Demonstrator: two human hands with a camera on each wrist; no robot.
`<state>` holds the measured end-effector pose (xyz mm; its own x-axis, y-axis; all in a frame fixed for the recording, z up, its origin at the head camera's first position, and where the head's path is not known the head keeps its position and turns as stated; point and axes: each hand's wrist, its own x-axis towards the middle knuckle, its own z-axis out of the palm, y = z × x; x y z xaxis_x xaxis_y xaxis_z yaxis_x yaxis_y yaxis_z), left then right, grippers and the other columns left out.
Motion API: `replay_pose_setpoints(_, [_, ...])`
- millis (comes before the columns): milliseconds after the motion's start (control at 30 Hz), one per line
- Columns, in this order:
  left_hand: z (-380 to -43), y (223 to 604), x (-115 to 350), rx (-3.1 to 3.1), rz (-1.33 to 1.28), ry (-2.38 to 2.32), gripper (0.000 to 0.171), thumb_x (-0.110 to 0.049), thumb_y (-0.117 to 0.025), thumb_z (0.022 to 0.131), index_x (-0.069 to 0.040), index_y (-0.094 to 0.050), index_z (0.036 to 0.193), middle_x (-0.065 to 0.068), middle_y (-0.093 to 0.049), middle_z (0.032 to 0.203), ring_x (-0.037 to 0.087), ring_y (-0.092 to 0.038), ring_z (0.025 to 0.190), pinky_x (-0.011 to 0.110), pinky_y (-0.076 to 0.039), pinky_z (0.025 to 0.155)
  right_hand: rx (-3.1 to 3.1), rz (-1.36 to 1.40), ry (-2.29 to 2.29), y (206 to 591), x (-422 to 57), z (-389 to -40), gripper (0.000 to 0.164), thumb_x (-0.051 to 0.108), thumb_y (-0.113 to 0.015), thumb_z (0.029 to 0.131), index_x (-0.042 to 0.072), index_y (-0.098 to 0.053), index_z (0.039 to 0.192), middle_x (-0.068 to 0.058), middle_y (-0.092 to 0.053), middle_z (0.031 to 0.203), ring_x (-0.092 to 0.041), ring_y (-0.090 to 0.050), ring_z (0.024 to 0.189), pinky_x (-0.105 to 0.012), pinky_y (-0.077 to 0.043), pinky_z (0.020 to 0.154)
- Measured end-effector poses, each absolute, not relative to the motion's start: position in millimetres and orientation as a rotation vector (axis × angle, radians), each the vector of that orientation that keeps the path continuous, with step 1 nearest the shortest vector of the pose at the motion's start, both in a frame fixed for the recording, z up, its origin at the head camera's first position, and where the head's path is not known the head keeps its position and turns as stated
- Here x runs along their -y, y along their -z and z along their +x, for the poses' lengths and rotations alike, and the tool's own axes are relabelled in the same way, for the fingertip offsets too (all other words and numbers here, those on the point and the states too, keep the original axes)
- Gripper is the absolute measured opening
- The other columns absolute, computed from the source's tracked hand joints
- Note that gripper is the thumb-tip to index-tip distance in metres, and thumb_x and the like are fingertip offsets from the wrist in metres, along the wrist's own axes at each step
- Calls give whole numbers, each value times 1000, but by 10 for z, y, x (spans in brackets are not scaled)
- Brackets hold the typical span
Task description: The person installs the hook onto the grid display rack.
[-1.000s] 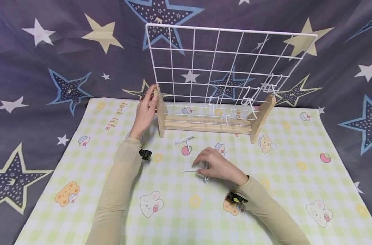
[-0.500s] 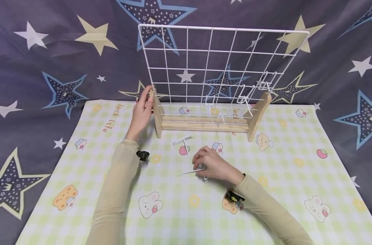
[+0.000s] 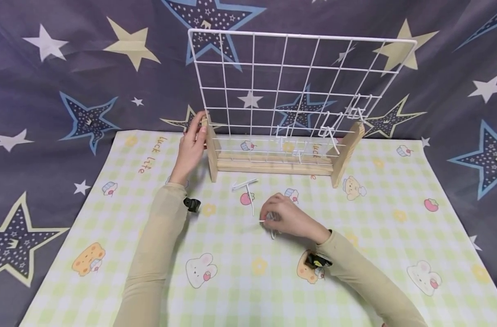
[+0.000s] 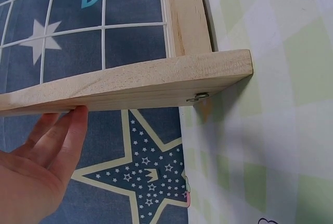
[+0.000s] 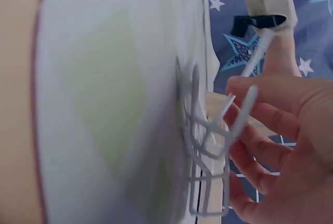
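Observation:
A white wire grid rack (image 3: 301,35) stands upright between two wooden side boards. My left hand (image 3: 191,146) is at its left side board (image 3: 213,152); in the left wrist view, extended fingertips (image 4: 79,117) touch that board's outer face. Over the cloth, my right hand (image 3: 287,217) pinches a white wire hook (image 5: 258,54) between thumb and fingers. Bent wire loops (image 5: 227,182) appear beside the fingers in the right wrist view, and the hand partly hides them in the head view. Farther left, another white wire hook (image 3: 250,200) lies on the cloth.
Several white hooks (image 3: 326,131) hang on the grid's lower right area. A wooden crossbar (image 3: 273,168) joins the side boards at the bottom. The checked cloth (image 3: 150,281) covers the table, and a star-patterned curtain (image 3: 32,118) stands behind.
The right fingers have drawn in around the hook, and its long prong, which pointed left, now shows only a short tip. The left hand stays at the side board.

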<state>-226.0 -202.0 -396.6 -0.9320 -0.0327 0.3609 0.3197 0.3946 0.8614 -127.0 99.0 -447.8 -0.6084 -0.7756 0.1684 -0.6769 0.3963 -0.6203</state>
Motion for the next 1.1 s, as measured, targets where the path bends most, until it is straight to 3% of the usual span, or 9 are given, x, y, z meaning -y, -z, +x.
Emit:
replay_pose_setpoints(167, [-2285, 3996, 2016, 2339, -238, 1520, 41, -27, -40, 105, -30, -40, 147, 16, -61, 119, 30, -64, 92, 30, -60, 76, -2443, -1272, 1145, 4409, -1099, -1306, 9, 0, -71, 85, 6, -70, 91, -1, -67, 95, -19, -58, 96, -39, -50, 88])
replay_pose_setpoints(367, [-2281, 3978, 2012, 2349, -244, 1485, 41, -28, -39, 106, -30, -40, 147, 16, -61, 119, 29, -64, 91, 32, -60, 78, -2385, -1148, 1307, 4331, -1183, -1326, 7, 0, -69, 87, 6, -68, 89, -5, -70, 90, -15, -63, 88, -43, -56, 83])
replay_pose_setpoints(600, [-2273, 3986, 2014, 2351, -240, 1506, 41, -28, -40, 105, -30, -40, 147, 17, -61, 121, 31, -64, 94, 32, -60, 78, -2441, -1109, 1324, 4343, -1272, -1323, 11, 1, -71, 85, 11, -67, 83, 6, -68, 83, -11, -63, 80, -39, -58, 74])
replay_pose_setpoints(700, [-2273, 3998, 2018, 2344, -239, 1520, 41, -27, -40, 105, -30, -40, 147, 17, -61, 120, 30, -63, 94, 32, -60, 78, -2439, -1076, 1367, 4344, -1311, -1312, 11, 1, -72, 85, 11, -68, 83, 3, -68, 83, -11, -64, 78, -34, -58, 73])
replay_pose_setpoints(1100, [-2052, 3713, 1911, 2357, -251, 1522, 40, -17, -40, 106, -13, -40, 145, 25, -59, 118, 35, -63, 95, 35, -60, 80, -2432, -1000, 1470, 4278, -1379, -1280, 9, 0, -73, 84, 9, -70, 84, -3, -70, 82, -13, -65, 74, -30, -58, 70])
